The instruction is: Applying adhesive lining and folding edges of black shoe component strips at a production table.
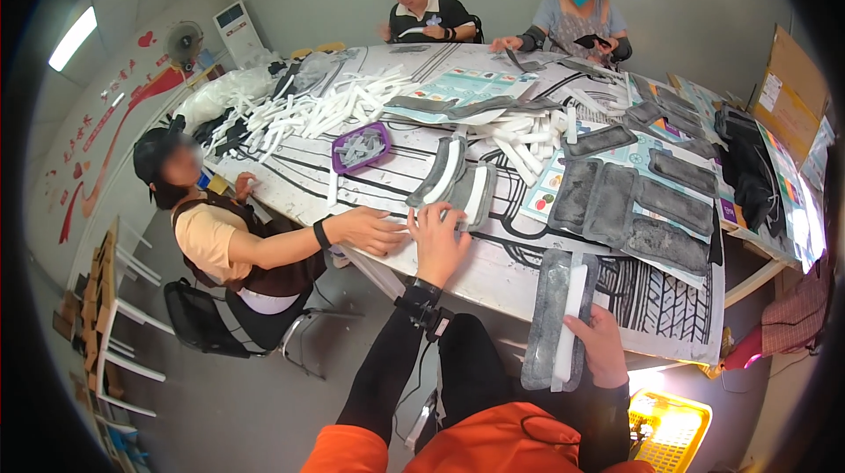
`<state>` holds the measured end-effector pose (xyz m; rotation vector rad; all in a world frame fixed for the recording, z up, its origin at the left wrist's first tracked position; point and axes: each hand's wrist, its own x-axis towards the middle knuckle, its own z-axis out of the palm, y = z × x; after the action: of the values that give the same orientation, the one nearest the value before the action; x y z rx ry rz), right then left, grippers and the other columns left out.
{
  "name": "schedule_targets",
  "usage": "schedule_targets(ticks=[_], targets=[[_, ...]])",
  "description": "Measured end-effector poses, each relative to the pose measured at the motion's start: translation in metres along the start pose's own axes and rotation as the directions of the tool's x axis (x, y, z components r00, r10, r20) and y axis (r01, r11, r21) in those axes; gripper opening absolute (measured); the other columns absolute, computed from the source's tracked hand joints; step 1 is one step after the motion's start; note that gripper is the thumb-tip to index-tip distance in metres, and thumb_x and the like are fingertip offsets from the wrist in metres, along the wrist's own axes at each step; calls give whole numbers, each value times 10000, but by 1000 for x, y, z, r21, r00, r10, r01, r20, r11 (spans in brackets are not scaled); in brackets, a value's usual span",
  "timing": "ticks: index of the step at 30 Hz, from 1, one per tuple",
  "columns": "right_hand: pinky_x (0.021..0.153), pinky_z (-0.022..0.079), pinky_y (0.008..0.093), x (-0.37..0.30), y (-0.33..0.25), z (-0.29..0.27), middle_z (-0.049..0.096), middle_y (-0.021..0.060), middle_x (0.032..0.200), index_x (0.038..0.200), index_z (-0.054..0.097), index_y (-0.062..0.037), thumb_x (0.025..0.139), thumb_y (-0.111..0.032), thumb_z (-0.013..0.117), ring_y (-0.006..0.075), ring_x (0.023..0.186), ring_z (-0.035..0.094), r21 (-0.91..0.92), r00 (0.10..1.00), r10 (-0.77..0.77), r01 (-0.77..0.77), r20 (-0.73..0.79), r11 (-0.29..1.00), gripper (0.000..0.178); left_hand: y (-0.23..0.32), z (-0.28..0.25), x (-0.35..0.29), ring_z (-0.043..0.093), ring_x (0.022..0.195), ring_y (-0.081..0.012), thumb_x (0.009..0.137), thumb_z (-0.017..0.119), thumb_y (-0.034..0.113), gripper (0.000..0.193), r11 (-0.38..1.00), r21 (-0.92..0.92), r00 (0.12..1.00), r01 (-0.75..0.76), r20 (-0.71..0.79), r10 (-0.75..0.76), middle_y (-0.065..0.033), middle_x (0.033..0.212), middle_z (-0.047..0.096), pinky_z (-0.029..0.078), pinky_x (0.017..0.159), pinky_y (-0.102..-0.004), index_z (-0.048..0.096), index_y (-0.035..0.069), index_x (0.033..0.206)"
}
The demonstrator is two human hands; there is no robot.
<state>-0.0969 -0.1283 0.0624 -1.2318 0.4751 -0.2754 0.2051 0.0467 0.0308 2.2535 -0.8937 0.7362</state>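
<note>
My right hand point(602, 345) grips a long grey padded fabric piece point(547, 319) by its right side at the table's front edge. A white foam strip point(570, 315) lies lengthwise along that piece, with my thumb near it. My left hand point(440, 246) is over the table's near edge, fingers spread and bent at the lower end of a grey piece point(458, 187) bearing a white strip point(476, 195). A second grey piece with a curved white strip point(443, 169) lies beside it. A co-worker's hand point(371, 231) reaches in from the left, close to my left fingers.
A heap of white strips point(326, 108) covers the far left of the table. A purple basket point(362, 149) holds small grey pieces. Several grey pieces point(607, 200) lie on printed sheets at right. Three co-workers sit around the table. A yellow crate point(671, 429) stands below right.
</note>
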Motion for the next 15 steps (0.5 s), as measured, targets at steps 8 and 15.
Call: schedule_targets(ticks=[8,15], targets=[[789,543,261,13,13,6,737,58,1021,1163,684,36,943,-43,723,104,884,679,19,999,15,-16,35,1000,237,26,-21,-32,411,1385,-322,768,755,175,534,994,66,987,-86,139,76,-102,1366,505,164,1204,-645,608,105,1277],[774,547,261,15,14,8,750,69,1015,1167,689,39,940,-41,731,105,861,684,3,998,34,-34,49,999,244,20,-4,-15,468,1343,-322,829,675,133,452,917,286,957,-278,168,238,-122,1309,551,158,1213,-642,592,89,1271]])
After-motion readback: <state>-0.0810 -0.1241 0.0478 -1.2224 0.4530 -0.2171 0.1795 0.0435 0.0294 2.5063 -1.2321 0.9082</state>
